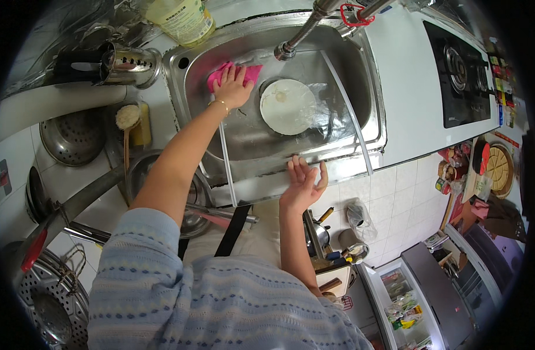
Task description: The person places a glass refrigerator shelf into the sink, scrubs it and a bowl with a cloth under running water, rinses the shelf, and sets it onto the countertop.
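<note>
My left hand (pixel 234 89) is pressed flat on a bright pink cloth (pixel 255 73) at the left side of the stainless steel sink (pixel 241 148). Across the sink lies a clear panel (pixel 337 127) with pale strips along two sides; its near edge reaches past the counter's front. At that near edge is my right hand (pixel 303 186), palm up with curled fingers, seemingly bearing the panel from underneath. A white plate (pixel 288 107) shows in the middle of the sink through the clear panel, and wet spots mark the surface over it.
A flexible metal faucet (pixel 286 50) hangs over the sink's far side. To the left stand a perforated steel utensil holder (pixel 136 65), a wooden-handled brush (pixel 127 118) and a steel bowl (pixel 197 218). A gas hob (pixel 457 74) is on the right; below it stands an open fridge (pixel 396 280).
</note>
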A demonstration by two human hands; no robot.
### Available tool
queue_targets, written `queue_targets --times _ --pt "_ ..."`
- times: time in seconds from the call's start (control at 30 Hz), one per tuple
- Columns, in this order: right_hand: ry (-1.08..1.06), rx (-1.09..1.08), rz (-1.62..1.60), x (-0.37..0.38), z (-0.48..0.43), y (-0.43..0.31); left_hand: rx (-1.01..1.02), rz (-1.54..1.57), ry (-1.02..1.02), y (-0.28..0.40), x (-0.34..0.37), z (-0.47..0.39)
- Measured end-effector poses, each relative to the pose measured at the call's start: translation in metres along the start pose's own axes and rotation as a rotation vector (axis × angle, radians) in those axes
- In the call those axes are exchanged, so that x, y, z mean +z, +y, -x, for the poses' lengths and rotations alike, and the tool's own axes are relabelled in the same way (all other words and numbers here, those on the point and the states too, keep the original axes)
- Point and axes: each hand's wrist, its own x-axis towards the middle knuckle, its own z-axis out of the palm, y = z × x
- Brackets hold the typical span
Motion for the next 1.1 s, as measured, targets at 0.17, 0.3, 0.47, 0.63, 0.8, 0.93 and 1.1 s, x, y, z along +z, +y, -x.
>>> queue_targets --times 0.17,0.3,0.47,0.63,0.8,0.93,1.1 --pt "0.026 0.021 -0.030 -0.004 -0.004 -0.001 0.053 0.037 -0.160 0.013 0.000 0.079" --pt "0.030 0.003 -0.057 0.002 -0.006 0.001 0.211 0.017 -0.303 0.040 -0.014 0.160" --pt "-0.011 -0.071 -0.029 -0.005 -0.010 0.009 0.632 -0.011 -0.366 0.077 -0.026 0.215" --pt "0.055 0.003 -0.009 -0.003 -0.005 0.001 0.612 -0.010 -0.124 0.087 -0.003 0.132" --pt "0.007 -0.016 0.021 0.002 -0.001 0.004 0.284 -0.094 -0.265 0.055 0.001 -0.040" --pt "0.022 -0.033 0.040 -0.001 -0.001 0.001 0.377 0.012 -0.135 0.066 0.017 -0.048" --pt "0.055 -0.017 0.012 -0.003 -0.004 -0.004 0.942 -0.008 -0.074 0.102 0.003 0.093"
